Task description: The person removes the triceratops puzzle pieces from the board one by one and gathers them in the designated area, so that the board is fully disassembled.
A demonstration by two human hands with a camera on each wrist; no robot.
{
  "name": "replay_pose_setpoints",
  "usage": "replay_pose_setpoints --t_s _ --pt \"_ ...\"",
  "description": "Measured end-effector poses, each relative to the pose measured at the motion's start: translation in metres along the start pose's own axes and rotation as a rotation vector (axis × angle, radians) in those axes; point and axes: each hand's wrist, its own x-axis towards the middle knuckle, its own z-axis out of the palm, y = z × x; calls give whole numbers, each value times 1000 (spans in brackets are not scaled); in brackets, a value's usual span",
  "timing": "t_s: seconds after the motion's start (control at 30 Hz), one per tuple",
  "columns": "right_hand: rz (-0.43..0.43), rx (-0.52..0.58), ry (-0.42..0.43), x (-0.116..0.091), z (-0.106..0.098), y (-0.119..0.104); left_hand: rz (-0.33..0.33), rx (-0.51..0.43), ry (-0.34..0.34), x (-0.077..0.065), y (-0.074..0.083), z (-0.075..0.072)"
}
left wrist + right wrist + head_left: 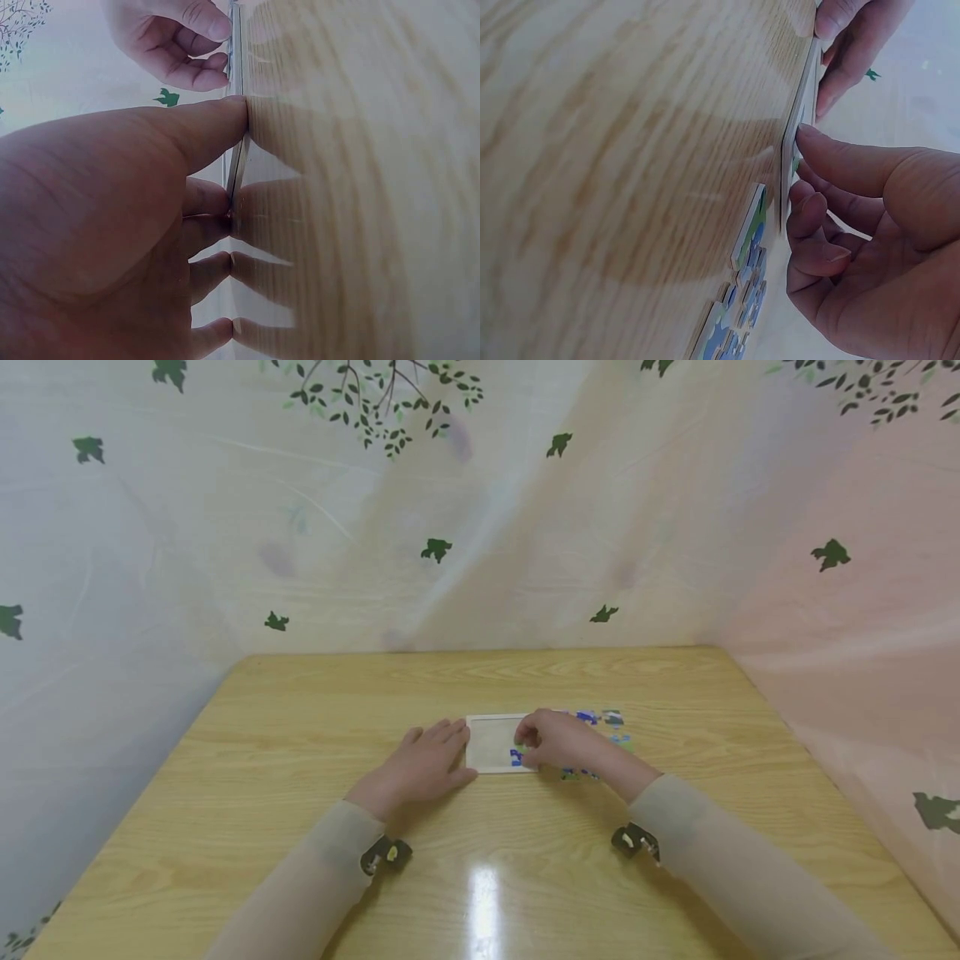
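Note:
A shallow puzzle tray (pixel 491 718) with a pale inside and white rim lies flat on the table. My left hand (pixel 427 764) rests palm down at its left side, fingers fairly straight. In the left wrist view, that hand's thumb (pixel 217 131) touches the tray's near edge. Over the tray's right part, my right hand (pixel 558 742) has its fingers curled and pinches a puzzle piece with some green, mostly hidden by the fingers. A blue and white puzzle piece (pixel 516 758) shows in the near right corner, beside the right thumb (pixel 840 154).
Several loose puzzle pieces (pixel 612 718) in blue, green and white lie right of the tray, partly behind the right forearm. In the right wrist view, loose pieces (pixel 751 232) lie flat near the tray. A patterned curtain (pixel 495 527) hangs behind the wooden table (pixel 337 693).

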Motion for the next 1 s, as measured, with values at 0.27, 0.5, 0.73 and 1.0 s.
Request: replay_pose_setpoints --t_s 0.27,0.5,0.73,1.0 --pt "-19 29 27 -2 3 -1 7 -8 5 -2 1 -1" --pt "-30 77 65 -7 3 0 3 -12 1 -2 1 2" --pt "-88 73 131 -18 -11 11 4 -1 -2 0 1 3" --pt "-82 54 178 -39 -33 25 16 -4 7 -3 1 -1"
